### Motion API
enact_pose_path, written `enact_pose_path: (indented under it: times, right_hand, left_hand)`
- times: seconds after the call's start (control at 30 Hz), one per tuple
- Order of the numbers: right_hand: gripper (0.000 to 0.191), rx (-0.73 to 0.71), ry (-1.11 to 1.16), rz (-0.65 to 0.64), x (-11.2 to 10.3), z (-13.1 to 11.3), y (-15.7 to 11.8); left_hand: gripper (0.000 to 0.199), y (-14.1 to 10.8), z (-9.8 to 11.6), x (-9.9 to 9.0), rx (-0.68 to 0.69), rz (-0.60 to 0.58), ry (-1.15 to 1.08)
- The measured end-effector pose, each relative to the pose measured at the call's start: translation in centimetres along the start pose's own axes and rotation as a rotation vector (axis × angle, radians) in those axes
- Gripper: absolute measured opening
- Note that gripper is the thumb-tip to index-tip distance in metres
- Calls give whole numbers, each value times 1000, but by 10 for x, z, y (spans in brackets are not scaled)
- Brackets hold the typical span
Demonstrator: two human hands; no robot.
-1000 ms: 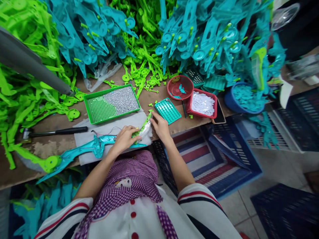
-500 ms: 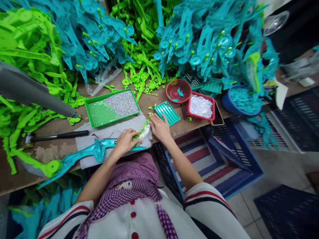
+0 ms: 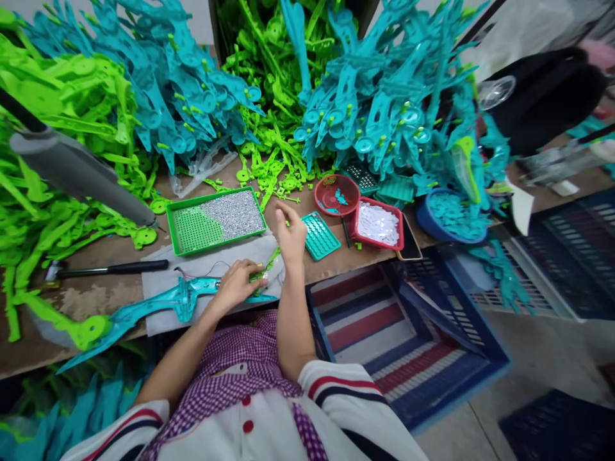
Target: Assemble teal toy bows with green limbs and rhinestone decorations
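Observation:
My left hand [image 3: 240,280] presses its fingers on a green plastic part [image 3: 270,261] at the right end of a long teal plastic piece [image 3: 185,298]. Thin wires rise from the teal piece, which lies over white sheeting [image 3: 154,282] on the table. Raised above the green part, near the right edge of the green tray, is my right hand [image 3: 291,237]. Its thumb and forefinger point upward, and its other fingers are curled; whether anything small is between them cannot be made out.
A green tray [image 3: 216,221] of small silvery pieces, a teal tray [image 3: 319,237], a red bowl [image 3: 336,195] and a red basket [image 3: 378,223] of white pieces stand on the table. A hammer [image 3: 115,268] lies left, below a grey tool [image 3: 86,166]. Green and teal parts are piled behind.
My right hand has lifted off the green part and turned upward beside the green tray. My left hand remains on the green part. The camera view has shifted slightly.

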State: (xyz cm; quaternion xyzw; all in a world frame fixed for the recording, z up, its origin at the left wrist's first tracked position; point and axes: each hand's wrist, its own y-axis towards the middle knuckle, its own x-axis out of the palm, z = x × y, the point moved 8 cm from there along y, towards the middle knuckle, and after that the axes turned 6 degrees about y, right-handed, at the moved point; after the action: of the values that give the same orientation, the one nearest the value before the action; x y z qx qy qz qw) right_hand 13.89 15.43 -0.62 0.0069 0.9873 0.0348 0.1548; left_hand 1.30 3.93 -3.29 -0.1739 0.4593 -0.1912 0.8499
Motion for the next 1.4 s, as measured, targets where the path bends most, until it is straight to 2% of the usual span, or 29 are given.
enact_pose_path:
  times: [0.1, 0.2, 0.33, 0.43, 0.6, 0.7, 0.83, 1.0, 1.07, 1.13, 1.2, 1.3, 1.33, 1.4]
  right_hand:
    - [37, -8, -38, -144, 20, 0, 8]
    - [35, -26, -224, -303, 31, 8, 22]
    - [52, -153, -522, -487, 51, 13, 54]
    - [55, -221, -701, -620, 65, 26, 67]
    - [55, -281, -791, -636, 61, 49, 58]
    - [51, -276, -821, -636, 59, 54, 53]
    - [43, -325, -881, -646, 60, 49, 55]
    - [37, -466, -884, -779, 61, 40, 57]
    - [39, -432, -787, -685, 49, 34, 68]
    - [41, -354, -625, -448, 24, 22, 82]
    - [42, -278, -421, -160, -9, 9, 87]
    - [38, -166, -116, 149, -58, -2, 63]
    - [36, -112, -26, 194, -70, -1, 49]
    - [33, 29, 133, 208, -85, 8, 16]
  left_hand:
    - [33, 0, 1, -1, -20, -3, 4]
    - [33, 0, 2, 0, -26, -27, 6]
    - [33, 1, 1, 2, -24, -37, 0]
    - [32, 1, 0, 4, -20, -30, -12]
    - [29, 1, -1, 7, -13, -23, -34]
    - [29, 1, -2, 7, -12, -27, -40]
    - [28, 1, -2, 7, -5, -16, -40]
    - [28, 0, -2, 8, -4, -13, -45]
    - [29, 0, -2, 8, -6, -21, -48]
    - [30, 1, -2, 7, 0, -20, -45]
    - [31, 3, -2, 7, 14, -18, -33]
    - [33, -1, 0, 3, 53, -35, -21]
    - [35, -4, 1, -2, 70, -17, -18]
    - [42, -15, 7, -21, 103, 106, -6]
